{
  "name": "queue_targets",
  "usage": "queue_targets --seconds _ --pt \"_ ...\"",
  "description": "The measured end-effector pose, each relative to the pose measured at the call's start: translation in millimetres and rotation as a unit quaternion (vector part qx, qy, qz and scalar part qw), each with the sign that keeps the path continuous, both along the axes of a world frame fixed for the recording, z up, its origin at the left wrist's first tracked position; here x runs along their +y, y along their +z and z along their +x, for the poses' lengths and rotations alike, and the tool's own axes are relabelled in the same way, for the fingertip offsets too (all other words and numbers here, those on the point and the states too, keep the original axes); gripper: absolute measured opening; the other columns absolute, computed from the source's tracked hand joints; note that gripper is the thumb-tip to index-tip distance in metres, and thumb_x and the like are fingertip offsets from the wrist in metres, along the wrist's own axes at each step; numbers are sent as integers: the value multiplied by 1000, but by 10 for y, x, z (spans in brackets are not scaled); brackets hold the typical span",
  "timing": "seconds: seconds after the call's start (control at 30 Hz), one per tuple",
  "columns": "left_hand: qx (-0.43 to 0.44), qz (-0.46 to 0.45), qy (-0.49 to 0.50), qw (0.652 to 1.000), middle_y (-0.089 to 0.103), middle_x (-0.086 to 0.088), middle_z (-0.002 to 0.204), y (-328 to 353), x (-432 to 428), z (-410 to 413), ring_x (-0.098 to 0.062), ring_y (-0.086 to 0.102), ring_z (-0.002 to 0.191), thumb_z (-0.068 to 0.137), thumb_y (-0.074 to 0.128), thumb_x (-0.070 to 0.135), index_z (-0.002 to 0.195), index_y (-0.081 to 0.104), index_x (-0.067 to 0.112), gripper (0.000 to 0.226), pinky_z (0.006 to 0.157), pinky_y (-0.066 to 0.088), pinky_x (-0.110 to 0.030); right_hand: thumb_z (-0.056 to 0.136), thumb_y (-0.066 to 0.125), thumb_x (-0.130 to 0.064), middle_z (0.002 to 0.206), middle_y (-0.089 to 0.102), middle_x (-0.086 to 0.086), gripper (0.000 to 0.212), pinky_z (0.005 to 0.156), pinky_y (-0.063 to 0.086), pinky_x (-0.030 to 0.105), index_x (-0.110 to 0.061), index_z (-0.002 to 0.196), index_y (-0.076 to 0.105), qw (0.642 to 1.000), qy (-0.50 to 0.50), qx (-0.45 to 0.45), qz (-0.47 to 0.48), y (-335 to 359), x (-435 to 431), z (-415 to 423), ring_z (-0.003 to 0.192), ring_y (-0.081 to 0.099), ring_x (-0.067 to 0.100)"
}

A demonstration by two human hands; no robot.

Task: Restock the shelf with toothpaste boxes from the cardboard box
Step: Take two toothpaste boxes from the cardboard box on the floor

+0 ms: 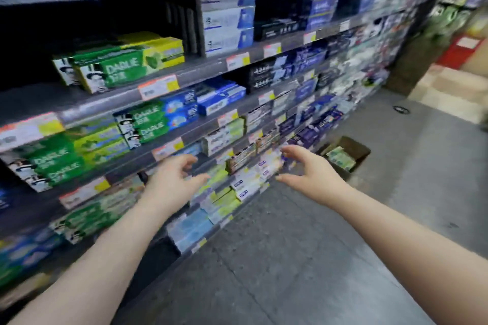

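Observation:
The dark shelf unit (pixel 203 67) runs from the left to the far right, its tiers stocked with toothpaste boxes. A short stack of green Darlie boxes (pixel 116 66) lies on an upper tier with dark free space to its left. The open cardboard box (pixel 356 149) stands on the floor by the shelf's foot, with pale green toothpaste boxes (pixel 340 158) inside. My left hand (pixel 173 181) and my right hand (pixel 309 170) are both stretched out in front of the lower tiers, fingers loosely spread, holding nothing. The picture is blurred.
A grey concrete aisle floor (pixel 303 258) stretches along the shelf. At the far right stand another shelf unit with green goods (pixel 449 16), a red display base (pixel 459 50) and light floor tiles. A small dark object (pixel 401 109) lies on the floor.

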State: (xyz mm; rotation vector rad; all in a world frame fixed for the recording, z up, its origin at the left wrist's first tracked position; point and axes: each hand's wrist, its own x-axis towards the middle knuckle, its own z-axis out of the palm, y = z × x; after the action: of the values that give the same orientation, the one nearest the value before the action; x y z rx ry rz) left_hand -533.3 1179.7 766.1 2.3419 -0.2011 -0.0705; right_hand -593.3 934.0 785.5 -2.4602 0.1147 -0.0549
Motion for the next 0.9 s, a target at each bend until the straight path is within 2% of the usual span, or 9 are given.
queue_targets --seconds 0.07,0.17,0.33,0.57,0.73,0.9 --pt "10 24 -29 999 56 -6 127 -34 -516 -110 -21 55 110 80 66 35 124 54 16 50 93 43 -34 77 70 -29 135 52 2 64 103 36 29 -18 134 42 999 -20 14 -20 -43 -513 -253 126 47 15" --pt "20 52 -79 995 54 -6 131 -81 -1240 -258 -23 54 115 81 64 38 127 52 16 52 93 43 -34 78 70 -27 137 51 4 65 104 34 27 -17 135 40 997 -47 47 -36 -95 -1199 -604 126 46 16" --pt "53 79 -147 985 54 -11 130 -213 -2226 -421 -28 53 116 81 63 41 128 51 14 55 96 45 -40 76 71 -29 139 49 6 70 107 34 29 -15 136 39 990 -112 72 -42 -194 -2072 -1074 128 45 17" --pt "73 103 -225 966 59 -6 123 -569 -3391 -415 -22 56 109 81 64 38 121 57 13 48 89 44 -31 79 67 -33 141 47 2 66 107 35 32 -20 137 37 970 -196 132 -49 -350 -2966 -1516 130 43 17" --pt "95 129 -273 948 59 -4 124 -829 -4176 -148 -21 57 108 79 65 42 119 58 18 48 92 46 -33 81 65 -34 141 45 1 65 105 33 29 -23 138 34 955 -237 174 -35 -455 -3643 -1485 130 41 16" --pt "114 139 -298 937 56 -3 127 -979 -5100 492 -21 57 111 79 63 44 123 55 18 51 94 47 -35 82 65 -31 141 44 2 66 102 32 25 -20 139 33 944 -272 186 -12 -542 -4497 -970 130 41 16"
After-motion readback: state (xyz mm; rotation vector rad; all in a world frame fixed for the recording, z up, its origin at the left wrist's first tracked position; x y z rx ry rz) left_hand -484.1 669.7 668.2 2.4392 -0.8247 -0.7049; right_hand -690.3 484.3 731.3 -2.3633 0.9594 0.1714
